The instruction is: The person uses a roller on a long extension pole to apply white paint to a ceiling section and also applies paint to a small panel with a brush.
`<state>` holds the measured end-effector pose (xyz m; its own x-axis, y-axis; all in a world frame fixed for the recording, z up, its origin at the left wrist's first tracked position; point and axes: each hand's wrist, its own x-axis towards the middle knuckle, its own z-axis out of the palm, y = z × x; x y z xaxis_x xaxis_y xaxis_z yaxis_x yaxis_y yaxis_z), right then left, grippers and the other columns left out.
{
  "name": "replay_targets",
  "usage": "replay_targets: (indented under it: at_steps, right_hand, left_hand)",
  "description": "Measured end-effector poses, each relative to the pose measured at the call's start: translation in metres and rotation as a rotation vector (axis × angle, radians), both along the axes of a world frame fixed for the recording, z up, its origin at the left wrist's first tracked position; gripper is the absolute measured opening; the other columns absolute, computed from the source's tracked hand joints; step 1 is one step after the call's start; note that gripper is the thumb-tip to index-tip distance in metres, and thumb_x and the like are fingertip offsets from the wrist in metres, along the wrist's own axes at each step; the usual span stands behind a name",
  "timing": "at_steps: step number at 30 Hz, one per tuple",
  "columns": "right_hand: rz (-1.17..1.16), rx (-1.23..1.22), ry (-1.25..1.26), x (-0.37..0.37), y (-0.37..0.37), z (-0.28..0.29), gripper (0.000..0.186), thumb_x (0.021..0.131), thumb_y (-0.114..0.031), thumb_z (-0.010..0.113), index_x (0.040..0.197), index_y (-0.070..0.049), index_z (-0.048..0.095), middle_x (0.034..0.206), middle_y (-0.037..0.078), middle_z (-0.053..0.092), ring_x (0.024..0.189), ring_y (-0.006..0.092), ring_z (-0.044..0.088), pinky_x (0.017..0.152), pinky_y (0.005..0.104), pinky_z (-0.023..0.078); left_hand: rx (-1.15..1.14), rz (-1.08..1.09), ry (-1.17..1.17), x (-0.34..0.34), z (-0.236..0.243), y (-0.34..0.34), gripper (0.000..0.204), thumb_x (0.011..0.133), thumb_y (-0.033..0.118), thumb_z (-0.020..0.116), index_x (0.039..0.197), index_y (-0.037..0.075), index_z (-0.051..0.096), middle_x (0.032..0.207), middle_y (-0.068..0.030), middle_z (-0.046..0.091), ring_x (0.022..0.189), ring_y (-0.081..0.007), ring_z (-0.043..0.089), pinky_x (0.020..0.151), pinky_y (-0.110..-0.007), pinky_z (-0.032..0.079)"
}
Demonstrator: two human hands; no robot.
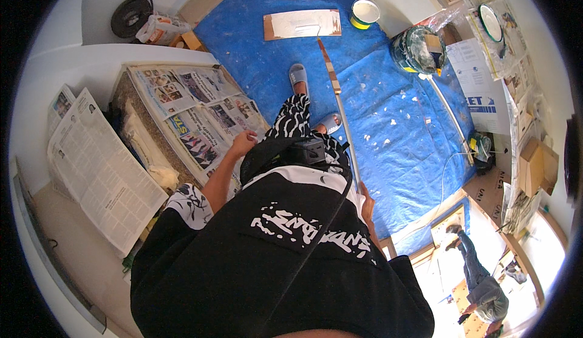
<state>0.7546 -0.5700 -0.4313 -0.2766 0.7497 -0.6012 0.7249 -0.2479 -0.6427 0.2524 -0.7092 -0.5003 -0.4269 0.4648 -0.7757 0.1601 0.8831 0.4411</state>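
Observation:
My right hand [367,204] is closed around the lower end of a long paint roller pole [346,128] at my right hip. The pole runs forward over the floor, and its far stretch is brown and white. At its end, the roller frame [317,30] rests over a board [302,23] smeared with white paint, its brown ends still showing. White on white, the roller itself is hard to make out. My left hand [244,142] hangs at my left side, fingers loosely apart with nothing in them, near a ledge covered in newspaper [200,110].
Blue sheeting [388,144] spotted with paint covers the floor. Beyond the board's right end stands a tub of white paint [365,13]. A paint-smeared bucket [418,50], a white pole [446,104] and a thin cable lie to the right. Another person [486,295] is at lower right.

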Motion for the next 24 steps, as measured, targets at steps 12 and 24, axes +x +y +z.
replay_targets:
  at_steps: [12,24]
  right_hand:
    - [0.08,0.327,0.156,-0.004,-0.009,-0.097,0.045,0.095,-0.022,0.056,0.137,-0.012,0.05,0.09,0.022,0.069,0.07,0.0201,0.067,0.06,0.0386,0.05]
    - [0.14,0.172,-0.009,-0.082,0.066,-0.075,0.042,0.092,-0.019,0.058,0.132,-0.009,0.054,0.099,0.028,0.065,0.088,0.0446,0.064,0.071,0.0472,0.052]
  left_hand:
    - [0.01,0.025,0.063,0.0,0.02,-0.014,0.035,0.078,0.015,0.069,0.11,0.005,0.064,0.091,-0.0126,0.071,0.084,-0.0229,0.068,0.075,-0.035,0.053]
    - [-0.016,0.046,0.02,-0.022,0.017,-0.013,0.037,0.081,0.014,0.069,0.115,0.004,0.061,0.087,-0.0105,0.071,0.076,-0.0187,0.068,0.069,-0.033,0.053]
